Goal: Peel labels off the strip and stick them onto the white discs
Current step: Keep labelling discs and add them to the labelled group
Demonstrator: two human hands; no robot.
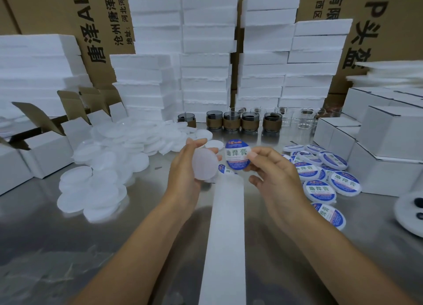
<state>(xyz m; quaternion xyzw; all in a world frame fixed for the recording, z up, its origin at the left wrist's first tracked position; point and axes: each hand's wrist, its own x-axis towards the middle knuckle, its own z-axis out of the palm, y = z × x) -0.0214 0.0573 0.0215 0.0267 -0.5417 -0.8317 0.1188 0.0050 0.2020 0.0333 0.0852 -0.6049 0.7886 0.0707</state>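
My left hand (183, 167) holds a bare white disc (204, 165) upright above the table. Just to its right, my right hand (272, 174) pinches a round blue-and-white label (237, 154) by its right edge, a small gap from the disc. The white backing strip (225, 236) runs along the steel table from the bottom edge up under my hands; another label (225, 169) sits on it beneath the held one. A heap of bare white discs (109, 167) lies at the left. Labelled discs (320, 181) lie in a pile at the right.
Open white cartons (45, 151) stand at the left, closed white boxes (386, 144) at the right. A row of dark cups (240, 121) and clear glasses (304, 119) lines the back, before stacked foam slabs (206, 53) and cardboard boxes (377, 30).
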